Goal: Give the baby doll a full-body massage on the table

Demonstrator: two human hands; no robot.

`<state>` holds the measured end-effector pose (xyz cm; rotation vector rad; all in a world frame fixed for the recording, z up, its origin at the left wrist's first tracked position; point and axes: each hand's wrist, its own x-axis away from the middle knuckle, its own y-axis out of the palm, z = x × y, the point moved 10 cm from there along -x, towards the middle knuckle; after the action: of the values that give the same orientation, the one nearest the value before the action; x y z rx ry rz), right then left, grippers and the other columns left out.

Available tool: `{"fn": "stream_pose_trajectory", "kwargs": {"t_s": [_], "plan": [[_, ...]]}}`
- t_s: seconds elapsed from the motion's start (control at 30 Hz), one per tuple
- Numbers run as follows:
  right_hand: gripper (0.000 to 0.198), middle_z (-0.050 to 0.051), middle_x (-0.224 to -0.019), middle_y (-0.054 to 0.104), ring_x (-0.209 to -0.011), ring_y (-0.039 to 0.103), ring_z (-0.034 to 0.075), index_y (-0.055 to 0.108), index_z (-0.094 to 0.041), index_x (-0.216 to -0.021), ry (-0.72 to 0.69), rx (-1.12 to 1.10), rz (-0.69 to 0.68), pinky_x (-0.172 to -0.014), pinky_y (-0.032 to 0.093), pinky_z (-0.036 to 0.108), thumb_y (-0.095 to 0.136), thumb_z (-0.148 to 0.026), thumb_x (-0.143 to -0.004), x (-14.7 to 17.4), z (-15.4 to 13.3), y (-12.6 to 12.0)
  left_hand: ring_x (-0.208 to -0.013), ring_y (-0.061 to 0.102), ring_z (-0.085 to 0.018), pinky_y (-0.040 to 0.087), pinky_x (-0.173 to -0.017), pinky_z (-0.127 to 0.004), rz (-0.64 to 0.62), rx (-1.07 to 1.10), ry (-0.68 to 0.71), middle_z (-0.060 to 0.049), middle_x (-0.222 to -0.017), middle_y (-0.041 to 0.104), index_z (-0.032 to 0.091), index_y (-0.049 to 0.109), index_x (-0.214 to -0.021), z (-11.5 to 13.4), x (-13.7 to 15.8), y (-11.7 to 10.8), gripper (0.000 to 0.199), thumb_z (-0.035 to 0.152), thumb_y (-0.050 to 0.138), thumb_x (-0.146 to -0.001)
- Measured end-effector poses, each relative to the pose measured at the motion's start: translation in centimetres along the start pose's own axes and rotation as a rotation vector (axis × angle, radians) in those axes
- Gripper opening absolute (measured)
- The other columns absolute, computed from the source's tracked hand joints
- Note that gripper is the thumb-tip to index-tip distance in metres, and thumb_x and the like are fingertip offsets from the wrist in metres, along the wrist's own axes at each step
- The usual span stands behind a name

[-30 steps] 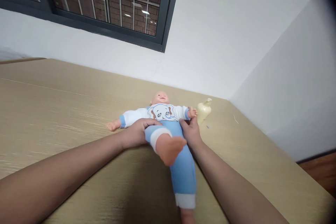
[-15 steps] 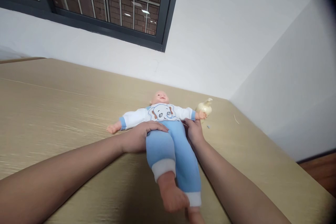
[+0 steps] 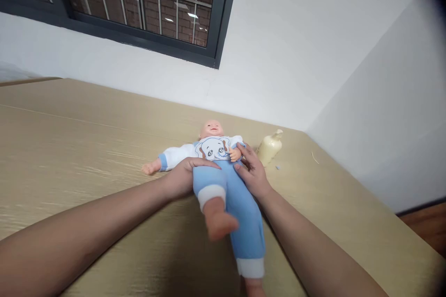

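A baby doll (image 3: 228, 190) in blue trousers and a white top with an elephant picture lies on its back, its feet toward me. My left hand (image 3: 186, 174) grips its hip on the left, thumb over the top of the thigh and the other fingers hidden beneath. On the other side, my right hand (image 3: 253, 171) is curled around the doll's bent arm, pressing the sleeve in against the belly. The doll's other arm stretches out to the left. One of its legs is raised off the table and the other lies straighter.
A cream pump bottle (image 3: 270, 148) stands just beyond my right hand, with a small bluish bit (image 3: 278, 167) beside it. The wooden table (image 3: 87, 148) meets a white wall (image 3: 278, 46) at the back. A barred window (image 3: 149, 9) is above.
My right hand has come up from the doll's side and folded the doll's arm inward onto its belly. The raised leg has bent higher. My left hand has hardly moved.
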<state>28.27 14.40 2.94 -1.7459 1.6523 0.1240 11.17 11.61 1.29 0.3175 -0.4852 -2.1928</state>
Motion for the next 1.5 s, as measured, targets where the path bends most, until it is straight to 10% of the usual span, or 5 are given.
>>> {"fn": "stream_pose_trajectory", "kwargs": {"t_s": [0.5,0.7,0.93,1.2,1.5], "plan": [[0.077,0.01,-0.153,0.045,-0.138,0.048,0.026,0.034,-0.022,-0.151,0.276,-0.153,0.34,-0.117,0.038,0.045,0.065,-0.035,-0.081,0.3,3.7,-2.0,-0.116,0.063,-0.028,0.043,-0.107,-0.043,-0.137,-0.84,0.278,-0.008,-0.125,0.068,0.023,0.072,-0.119,2.7,1.1,1.4,0.042,0.024,0.075,-0.077],[0.06,0.007,-0.115,0.072,-0.109,0.068,0.027,0.051,-0.023,-0.137,0.38,-0.408,0.419,-0.096,0.056,0.045,0.064,-0.034,-0.079,0.5,6.6,-1.6,-0.119,0.061,-0.027,0.041,-0.11,-0.044,-0.272,-1.057,0.418,-0.009,-0.128,0.065,0.025,0.068,-0.123,3.3,1.9,3.7,0.049,0.023,0.077,-0.076],[0.064,0.01,-0.128,0.067,-0.123,0.06,0.029,0.052,-0.02,-0.138,0.306,-0.225,0.37,-0.107,0.049,0.046,0.067,-0.035,-0.078,0.3,4.9,-2.2,-0.112,0.065,-0.026,0.05,-0.099,-0.041,-0.077,-0.714,0.153,-0.008,-0.123,0.069,0.022,0.069,-0.12,1.9,1.1,1.0,0.034,0.021,0.064,-0.087],[0.072,0.004,-0.161,0.035,-0.153,0.023,0.026,0.044,-0.027,-0.149,0.06,-0.242,0.012,-0.124,0.025,0.048,0.068,-0.049,-0.084,-0.5,0.6,0.4,-0.102,0.069,-0.029,0.051,-0.099,-0.043,-0.039,-0.152,-0.008,-0.014,-0.114,0.072,0.013,0.075,-0.113,-1.2,-0.1,-1.0,0.039,0.024,0.078,-0.075],[0.071,0.006,-0.161,0.036,-0.153,0.025,0.025,0.044,-0.026,-0.149,0.104,-0.208,0.025,-0.123,0.029,0.046,0.066,-0.05,-0.087,-0.3,1.1,0.3,-0.106,0.067,-0.03,0.049,-0.099,-0.04,-0.006,-0.321,0.043,-0.009,-0.119,0.071,0.016,0.076,-0.111,-0.5,0.1,-1.2,0.033,0.024,0.074,-0.079]]}}
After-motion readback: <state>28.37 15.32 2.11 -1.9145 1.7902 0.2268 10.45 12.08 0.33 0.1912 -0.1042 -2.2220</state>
